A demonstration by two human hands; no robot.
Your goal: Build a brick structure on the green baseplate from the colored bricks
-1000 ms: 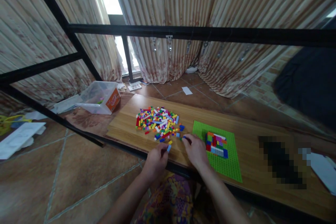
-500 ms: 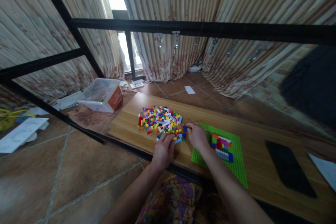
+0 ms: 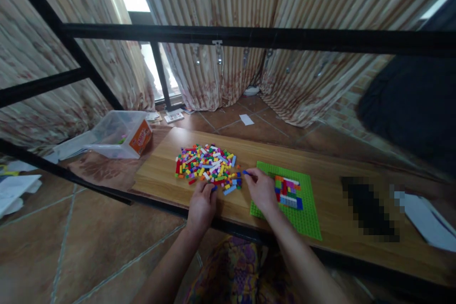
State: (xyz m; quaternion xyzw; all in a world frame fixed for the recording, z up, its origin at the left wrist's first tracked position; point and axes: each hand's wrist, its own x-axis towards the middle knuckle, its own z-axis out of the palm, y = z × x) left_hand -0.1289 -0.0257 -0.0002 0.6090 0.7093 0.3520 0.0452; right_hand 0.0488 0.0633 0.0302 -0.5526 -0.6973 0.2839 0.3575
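Note:
A heap of small coloured building bricks (image 3: 208, 162) lies on the wooden table. At its near edge my left hand (image 3: 201, 205) is closed, with a small blue brick (image 3: 214, 189) at its fingertips. My right hand (image 3: 262, 191) pinches another blue brick (image 3: 246, 172) between thumb and finger, just right of the heap. Beneath my right wrist and forearm lies a green baseplate (image 3: 309, 213), partly covered by them. A patch of joined bricks in several colours (image 3: 289, 192) sits on the plate, right of my right hand.
A dark flat object (image 3: 370, 209), pixelated, and white paper (image 3: 427, 221) lie on the table (image 3: 331, 185) to the right. A clear plastic bin (image 3: 116, 135) with an orange label stands on the floor at left. A black metal rail (image 3: 228, 35) crosses beyond the table.
Both hands have drawn back slightly from the bricks, each now showing a blue brick at the fingertips. The whole view has shifted, so the table appears further left.

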